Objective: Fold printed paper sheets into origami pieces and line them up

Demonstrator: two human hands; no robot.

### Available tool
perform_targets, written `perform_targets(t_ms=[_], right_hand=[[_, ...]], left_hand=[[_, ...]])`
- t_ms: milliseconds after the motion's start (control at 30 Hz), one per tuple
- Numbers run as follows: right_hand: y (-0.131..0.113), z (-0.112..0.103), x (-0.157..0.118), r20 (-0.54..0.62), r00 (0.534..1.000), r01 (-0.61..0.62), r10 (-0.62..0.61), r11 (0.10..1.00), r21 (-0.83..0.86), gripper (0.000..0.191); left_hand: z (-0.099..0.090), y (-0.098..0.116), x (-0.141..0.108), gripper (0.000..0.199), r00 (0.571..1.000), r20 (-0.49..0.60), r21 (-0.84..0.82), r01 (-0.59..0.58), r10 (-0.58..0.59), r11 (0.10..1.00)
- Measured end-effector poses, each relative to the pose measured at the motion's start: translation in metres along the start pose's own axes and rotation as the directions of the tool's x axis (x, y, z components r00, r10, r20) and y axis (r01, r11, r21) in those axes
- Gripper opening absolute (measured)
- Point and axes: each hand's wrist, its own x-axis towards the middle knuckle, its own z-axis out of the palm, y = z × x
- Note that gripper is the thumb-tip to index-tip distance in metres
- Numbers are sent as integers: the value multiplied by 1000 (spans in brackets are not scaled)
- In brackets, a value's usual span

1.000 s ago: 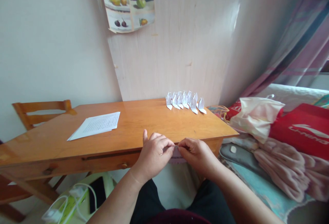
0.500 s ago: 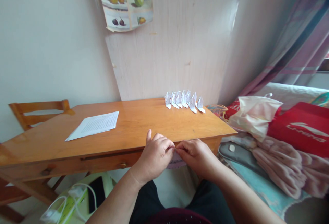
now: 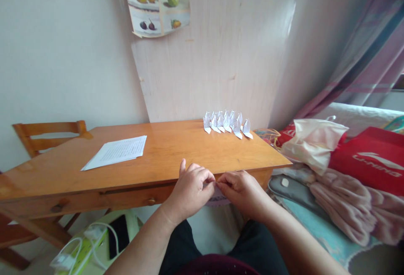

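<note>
Pinching fingertips: the left hand and the right hand each have thumb and forefinger closed on pale paper, the tips almost meeting just below the middle of the frame; the left little finger sticks up.
Pale paper: lower centre of the frame, between the hands, by the near edge of the wooden table; fingers hide most of it, so its folds cannot be read.
Tearing: with two pinches this close, an uneven pull apart could rip the paper between them.
Crooked crease: the knuckles cover the gripped edge, so a slipping thumb could bend it off line unnoticed.
Dropping: no tabletop seems to lie beneath the paper; one loosened pinch might send it down towards the dark trousers at the bottom of the frame.
Folded paper figures: crowded together right of centre, on the table's far part; they look light, and a knee jolting the table could tip several over.
Written sheets: left of centre, well apart from the hands; a draught could probably shift the uppermost.
</note>
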Motion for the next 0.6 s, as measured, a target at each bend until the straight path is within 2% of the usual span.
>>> perform_targets(t_ms=[333, 600], right_hand=[[-1, 1, 0, 30, 999, -21, 21, 1000, 3, 19], [6, 0, 1, 32, 995, -93, 92, 995, 29, 17]], left_hand=[[4, -6, -1, 12, 999, 35, 22, -32, 32, 999], [-1, -8, -3, 8, 992, 116, -56, 55, -48, 997]])
